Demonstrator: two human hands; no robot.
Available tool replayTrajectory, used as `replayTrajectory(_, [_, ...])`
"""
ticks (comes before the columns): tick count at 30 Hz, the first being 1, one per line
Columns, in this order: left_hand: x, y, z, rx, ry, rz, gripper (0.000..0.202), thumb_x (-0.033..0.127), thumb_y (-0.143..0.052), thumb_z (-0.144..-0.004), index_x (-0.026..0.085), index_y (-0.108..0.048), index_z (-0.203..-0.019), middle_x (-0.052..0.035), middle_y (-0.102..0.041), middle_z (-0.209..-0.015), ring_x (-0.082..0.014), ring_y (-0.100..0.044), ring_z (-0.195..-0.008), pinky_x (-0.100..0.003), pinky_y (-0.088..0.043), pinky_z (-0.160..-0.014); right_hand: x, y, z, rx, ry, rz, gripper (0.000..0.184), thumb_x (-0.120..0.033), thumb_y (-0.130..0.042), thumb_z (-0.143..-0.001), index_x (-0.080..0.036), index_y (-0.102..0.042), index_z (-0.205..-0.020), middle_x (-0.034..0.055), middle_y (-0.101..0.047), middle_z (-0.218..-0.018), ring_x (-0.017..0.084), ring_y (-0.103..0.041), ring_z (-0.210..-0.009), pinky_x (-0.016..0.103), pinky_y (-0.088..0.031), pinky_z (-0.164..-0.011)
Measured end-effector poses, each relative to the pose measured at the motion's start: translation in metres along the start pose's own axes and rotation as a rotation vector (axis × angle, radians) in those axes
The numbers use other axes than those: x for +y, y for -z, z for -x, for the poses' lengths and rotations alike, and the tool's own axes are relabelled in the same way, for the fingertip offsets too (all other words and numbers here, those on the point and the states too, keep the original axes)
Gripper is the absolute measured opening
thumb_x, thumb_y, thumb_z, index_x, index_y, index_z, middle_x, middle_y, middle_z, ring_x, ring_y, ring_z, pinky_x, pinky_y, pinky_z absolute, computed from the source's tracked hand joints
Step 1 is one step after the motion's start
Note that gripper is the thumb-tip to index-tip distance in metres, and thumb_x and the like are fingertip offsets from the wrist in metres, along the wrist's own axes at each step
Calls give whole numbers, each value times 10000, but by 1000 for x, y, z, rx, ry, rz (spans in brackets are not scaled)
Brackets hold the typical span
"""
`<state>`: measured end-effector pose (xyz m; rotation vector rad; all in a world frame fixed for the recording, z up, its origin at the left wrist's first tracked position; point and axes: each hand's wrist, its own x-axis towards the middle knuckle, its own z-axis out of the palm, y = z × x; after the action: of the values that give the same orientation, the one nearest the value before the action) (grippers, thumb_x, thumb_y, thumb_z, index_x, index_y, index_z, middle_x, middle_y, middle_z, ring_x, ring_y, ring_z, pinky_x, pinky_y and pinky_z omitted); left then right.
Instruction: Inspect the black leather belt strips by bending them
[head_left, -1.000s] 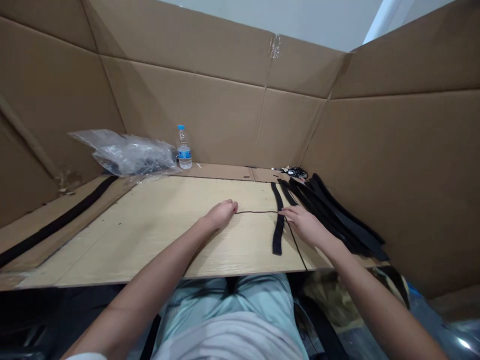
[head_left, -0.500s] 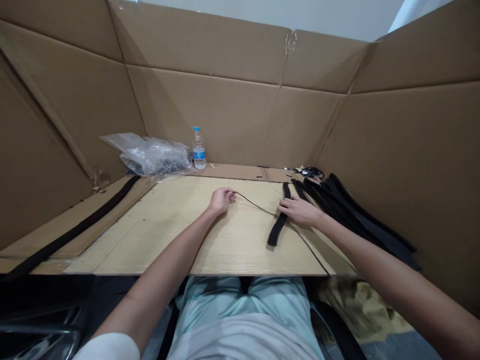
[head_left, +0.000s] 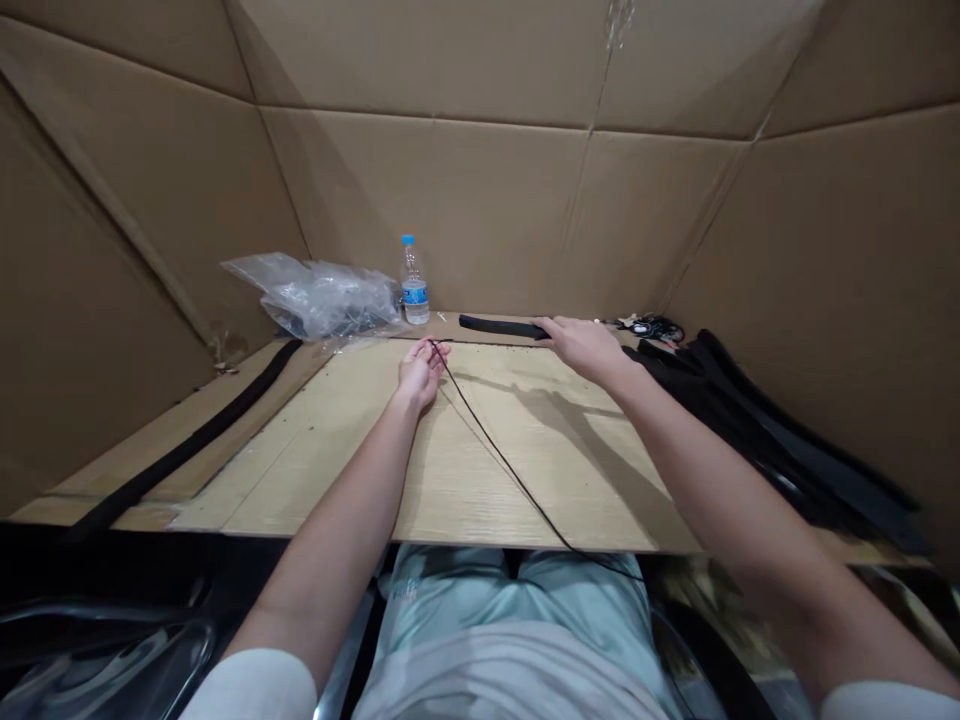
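In the head view, the left hand (head_left: 421,372), with fingers closed in a pinch, holds the end of a thin black cord (head_left: 498,462) lying across the pale wooden board (head_left: 337,480). The open right hand (head_left: 585,347) has just pushed a flat black fabric strip (head_left: 499,327) to the far edge, and its fingertips still touch it.

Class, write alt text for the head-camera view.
The left hand holds a thin black cord trailing across a wooden board; the right hand rests on a black strap at its far edge, with more black straps piled at right.
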<state>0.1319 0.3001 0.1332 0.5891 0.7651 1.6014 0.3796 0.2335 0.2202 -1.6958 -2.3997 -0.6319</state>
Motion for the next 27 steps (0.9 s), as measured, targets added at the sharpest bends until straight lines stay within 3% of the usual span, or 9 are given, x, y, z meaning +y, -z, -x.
replayTrajectory(3, [5, -3, 4, 14, 15, 69, 200, 48, -431, -910, 124, -566, -783, -17, -609, -670, -74, -647, -666, -176, -485, -703, -11, -12, 4, -59, -80, -52, 417, -415, -476, -942, -235, -485, -1318, 102, -671, -1019, 245, -614, -859, 301, -410, -687])
replayTrajectory(7, [12, -5, 10, 85, -34, 144, 196, 94, -470, -919, 105, -557, -744, -32, -607, -683, -61, -638, -666, -141, -484, -681, -23, -31, 18, -33, -24, -143, 376, -369, -511, -932, -236, -547, -1282, 92, -665, -1077, 230, -628, -915, 289, -429, -718])
replayTrajectory(11, [19, -5, 16, 81, -67, 131, 170, -7, -481, -873, 131, -529, -787, -33, -633, -753, -38, -613, -652, -104, -454, -606, -33, -37, 25, -71, 2, -150, 375, -345, -547, -913, -262, -573, -1278, 72, -672, -1024, 217, -639, -856, 274, -425, -655])
replayTrajectory(15, [19, -11, 24, -106, -138, 41, 134, 33, -540, -841, 166, -523, -834, -19, -659, -823, -9, -443, -469, -118, -292, -403, -36, -36, 27, -66, 39, -148, 324, -307, -547, -914, -216, -617, -1218, 89, -674, -1043, 219, -637, -879, 277, -427, -664])
replayTrajectory(18, [10, -18, 34, -231, -246, -162, 89, 94, -615, -790, 161, -584, -841, -14, -660, -754, -24, -349, -423, -159, -263, -398, -36, -36, 30, -45, 16, -173, 322, -318, -549, -916, -225, -617, -1217, 77, -676, -1067, 222, -641, -903, 276, -428, -659])
replayTrajectory(23, [-13, -22, 55, -391, -539, -632, 85, 233, -689, -739, 150, -698, -757, -36, -663, -723, -106, -532, -613, -224, -410, -584, -37, -37, 36, -17, 15, -260, 351, -298, -597, -892, -205, -605, -1230, 66, -676, -1127, 231, -638, -997, 290, -460, -762])
replayTrajectory(27, [-24, -19, 64, -514, -781, -890, 129, 310, -689, -751, 192, -740, -766, -47, -653, -791, -124, -534, -640, -254, -416, -591, -38, -38, 36, -11, -48, -310, 366, -312, -642, -860, -160, -616, -1192, 92, -672, -1146, 251, -637, -1029, 319, -469, -829])
